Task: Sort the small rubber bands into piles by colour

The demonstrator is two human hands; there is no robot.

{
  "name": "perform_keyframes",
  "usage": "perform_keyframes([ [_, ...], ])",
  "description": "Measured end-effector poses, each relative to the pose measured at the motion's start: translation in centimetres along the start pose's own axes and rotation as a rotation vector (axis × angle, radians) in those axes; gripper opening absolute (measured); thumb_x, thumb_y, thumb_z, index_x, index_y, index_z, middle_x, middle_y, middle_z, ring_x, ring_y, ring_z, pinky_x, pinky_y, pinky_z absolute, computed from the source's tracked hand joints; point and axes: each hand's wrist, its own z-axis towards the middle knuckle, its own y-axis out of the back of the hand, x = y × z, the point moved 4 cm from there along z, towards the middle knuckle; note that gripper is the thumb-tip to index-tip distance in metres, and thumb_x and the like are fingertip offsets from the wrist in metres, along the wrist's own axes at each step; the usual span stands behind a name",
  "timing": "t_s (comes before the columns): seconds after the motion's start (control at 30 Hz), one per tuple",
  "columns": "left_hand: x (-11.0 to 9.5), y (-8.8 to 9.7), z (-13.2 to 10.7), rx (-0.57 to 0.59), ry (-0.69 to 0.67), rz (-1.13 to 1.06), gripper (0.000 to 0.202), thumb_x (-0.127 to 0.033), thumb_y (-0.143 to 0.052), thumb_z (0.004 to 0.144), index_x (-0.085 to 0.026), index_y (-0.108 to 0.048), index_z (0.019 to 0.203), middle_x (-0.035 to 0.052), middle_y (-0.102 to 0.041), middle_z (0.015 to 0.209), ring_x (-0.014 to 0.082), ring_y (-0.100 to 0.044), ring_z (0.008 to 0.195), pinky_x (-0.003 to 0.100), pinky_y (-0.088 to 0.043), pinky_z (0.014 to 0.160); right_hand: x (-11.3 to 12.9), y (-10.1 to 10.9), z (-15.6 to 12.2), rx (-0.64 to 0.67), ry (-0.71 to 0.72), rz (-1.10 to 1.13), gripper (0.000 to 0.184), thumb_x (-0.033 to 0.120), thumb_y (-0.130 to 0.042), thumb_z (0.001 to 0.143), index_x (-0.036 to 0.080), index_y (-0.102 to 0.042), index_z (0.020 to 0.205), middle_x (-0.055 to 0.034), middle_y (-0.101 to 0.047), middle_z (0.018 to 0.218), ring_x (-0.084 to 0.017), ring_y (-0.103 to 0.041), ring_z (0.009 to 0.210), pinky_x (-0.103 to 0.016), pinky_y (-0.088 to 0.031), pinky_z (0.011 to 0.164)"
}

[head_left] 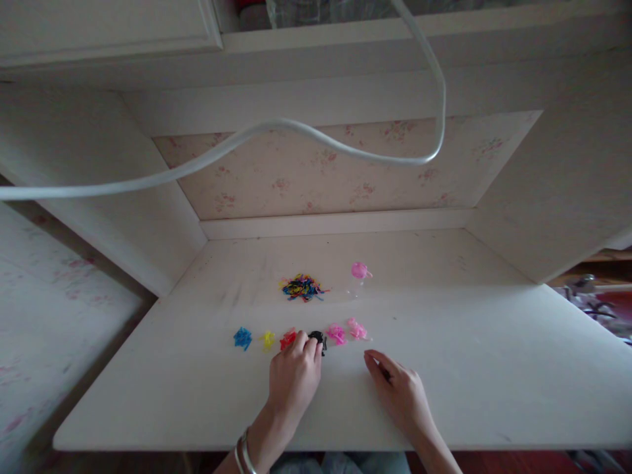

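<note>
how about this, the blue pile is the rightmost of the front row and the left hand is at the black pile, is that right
Not quite: the head view shows the blue pile is leftmost, not rightmost. The left hand is indeed at the black pile.

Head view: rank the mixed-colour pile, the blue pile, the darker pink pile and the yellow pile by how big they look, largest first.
1. Mixed-colour pile
2. Blue pile and darker pink pile, too alike to rank
3. Yellow pile
</note>
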Motion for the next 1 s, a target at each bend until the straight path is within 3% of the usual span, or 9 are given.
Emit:
perform_keyframes([
  [0.23, 0.0, 0.0, 0.0, -0.004, 0.006, -0.067, 0.023, -0.029, -0.042, 0.091, -0.024, -0.063, 0.084, 0.0046, -0.062, 0.083, 0.014, -0.06, 0.07, 0.024, -0.042, 0.055, -0.1, 0.0, 0.0, 0.037, -0.035, 0.021, 0.044, 0.052, -0.036, 0.09, 0.025, -0.069, 0.097, -0.0024, -0.071, 0.074, -0.014, -0.064, 0.064, -0.019, -0.044, 0.059],
  [0.4, 1.0, 1.0, -0.5, -0.034, 0.027, -0.138, 0.024, -0.032, -0.042, 0.092, -0.025, -0.065, 0.091, 0.0041, -0.064, 0.094, 0.0143, -0.063, 0.077, 0.024, -0.047, 0.064, -0.2, -0.1, 0.0, 0.036, -0.044, 0.004, 0.044, 0.052, -0.036, 0.09, 0.025, -0.07, 0.096, -0.0016, -0.069, 0.07, -0.013, -0.062, 0.06, -0.019, -0.043, 0.059],
  [0.57, 5.3, 2.1, -2.8, -0.126, 0.133, -0.359, 0.024, -0.034, -0.045, 0.091, -0.021, -0.064, 0.09, 0.0039, -0.066, 0.083, 0.0126, -0.063, 0.071, 0.022, -0.047, 0.066, -0.3, -0.1, 0.3, 0.025, -0.066, 0.03, 0.044, 0.054, -0.039, 0.088, 0.025, -0.072, 0.091, 0.0005, -0.067, 0.064, -0.012, -0.06, 0.056, -0.018, -0.042, 0.054],
  [0.73, 12.0, 1.9, -6.1, -0.194, 0.428, -0.491, 0.028, -0.043, -0.049, 0.086, -0.02, -0.065, 0.084, 0.003, -0.069, 0.076, 0.0135, -0.062, 0.063, 0.021, -0.048, 0.06, 2.7, 0.6, 2.2, 0.075, -0.026, 0.056, 0.047, 0.055, -0.039, 0.088, 0.02, -0.071, 0.088, 0.0018, -0.058, 0.053, -0.01, -0.05, 0.047, -0.018, -0.035, 0.045],
  [0.87, 15.7, 1.3, -8.2, -0.22, 0.657, -0.565, 0.035, -0.052, -0.052, 0.081, -0.02, -0.066, 0.086, 0.0028, -0.071, 0.08, 0.0165, -0.065, 0.069, 0.021, -0.05, 0.06, 7.7, 0.4, 5.4, 0.137, 0.122, -0.129, 0.038, 0.044, -0.037, 0.091, 0.025, -0.069, 0.092, 0.0009, -0.067, 0.07, -0.011, -0.059, 0.062, -0.018, -0.039, 0.058],
  [1.0, 16.1, 1.1, -8.7, -0.225, 0.699, -0.648, 0.038, -0.053, -0.052, 0.08, -0.019, -0.067, 0.087, 0.0021, -0.07, 0.076, 0.0161, -0.063, 0.065, 0.022, -0.05, 0.058, 10.1, -2.2, 9.2, 0.233, 0.073, -0.403, 0.032, 0.038, -0.04, 0.089, 0.032, -0.066, 0.108, -0.0011, -0.071, 0.095, -0.016, -0.065, 0.082, -0.023, -0.043, 0.068],
])
